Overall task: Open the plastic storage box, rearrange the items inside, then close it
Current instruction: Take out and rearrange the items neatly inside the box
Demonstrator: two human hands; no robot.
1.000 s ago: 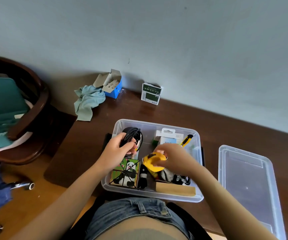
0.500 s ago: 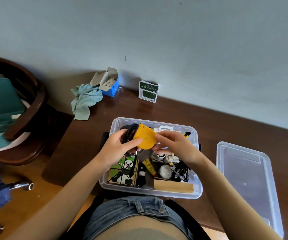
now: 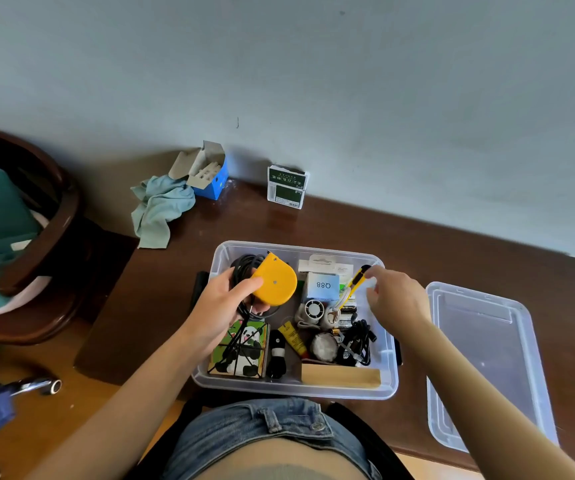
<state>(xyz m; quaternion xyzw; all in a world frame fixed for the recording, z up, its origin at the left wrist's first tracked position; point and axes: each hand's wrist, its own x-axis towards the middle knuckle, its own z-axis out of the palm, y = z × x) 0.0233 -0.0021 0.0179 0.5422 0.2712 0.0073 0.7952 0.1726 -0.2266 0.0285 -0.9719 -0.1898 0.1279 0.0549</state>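
Partly hidden under the left hand point(image 3: 222, 306), a coil of black cable point(image 3: 244, 271) shows only as loops at the far left corner of the clear plastic storage box point(image 3: 293, 389), and the hand's fingers curl round it together with a yellow tape measure point(image 3: 275, 284), thumb pressed on the yellow case. The right hand point(image 3: 395, 299) hangs over the box's far right corner with fingers loosely bent; whether its fingertips actually touch the yellow utility knife point(image 3: 353, 285) just beside them cannot be told. Small things in the middle of the box are hard to make out: a pale round fan-like piece point(image 3: 313, 310), what look like dark batteries point(image 3: 348, 315), a tangle of black cord point(image 3: 358, 344). Clearer are a panda block puzzle point(image 3: 241, 349) at the near left corner, a wooden block point(image 3: 341, 377) along the near edge, a yellow tube point(image 3: 293, 337), and a pale blue card marked Q88 point(image 3: 323, 285). The box stands open near the front edge of a dark brown wooden table point(image 3: 452, 244) set against a grey wall point(image 3: 313, 81). Its clear lid point(image 3: 486, 368) lies well apart on the table's right side, partly crossed by the right forearm. At the table's far left corner sit a crumpled light blue cloth point(image 3: 161, 209) that hangs over the edge, an opened blue carton point(image 3: 209, 174) touching it, and a green and white box point(image 3: 286, 187) against the wall. A dark round wooden chair point(image 3: 57, 216) is cut off at the left.
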